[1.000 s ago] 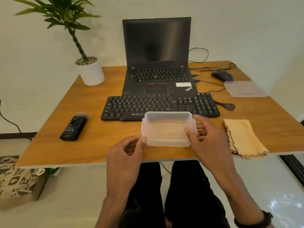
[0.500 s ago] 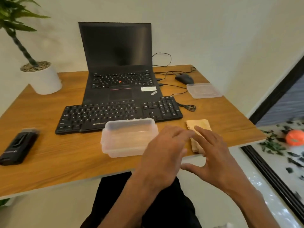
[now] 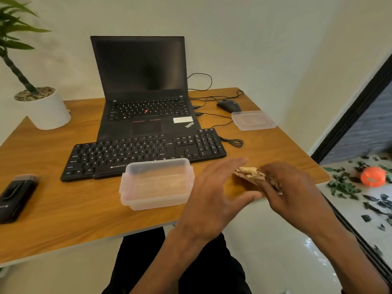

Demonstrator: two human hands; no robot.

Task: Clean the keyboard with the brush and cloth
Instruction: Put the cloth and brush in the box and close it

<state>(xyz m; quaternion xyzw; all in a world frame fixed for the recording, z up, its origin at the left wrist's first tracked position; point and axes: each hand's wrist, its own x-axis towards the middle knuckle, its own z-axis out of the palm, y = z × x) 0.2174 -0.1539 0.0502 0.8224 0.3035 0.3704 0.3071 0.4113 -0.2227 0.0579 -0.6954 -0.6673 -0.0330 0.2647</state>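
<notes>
The black external keyboard (image 3: 144, 155) lies on the wooden table (image 3: 63, 209) in front of the laptop. At the table's front right corner my right hand (image 3: 286, 187) grips the folded yellow cloth (image 3: 248, 174) and holds it just above the table. My left hand (image 3: 212, 196) is beside the cloth with its fingers straight, its thumb under the cloth's near edge. A black brush tool (image 3: 17, 194) lies at the table's left edge, far from both hands.
A clear plastic container (image 3: 157, 183) stands between me and the keyboard; its lid (image 3: 252, 120) lies at the back right beside a mouse (image 3: 229, 106). The open laptop (image 3: 144, 81) and a potted plant (image 3: 46, 111) stand behind. An orange ball (image 3: 373, 176) and leaf scraps lie on the floor to the right.
Both hands let go of the container and moved right to the cloth. My right hand has taken hold of it and lifted it off the table. My view swung right.
</notes>
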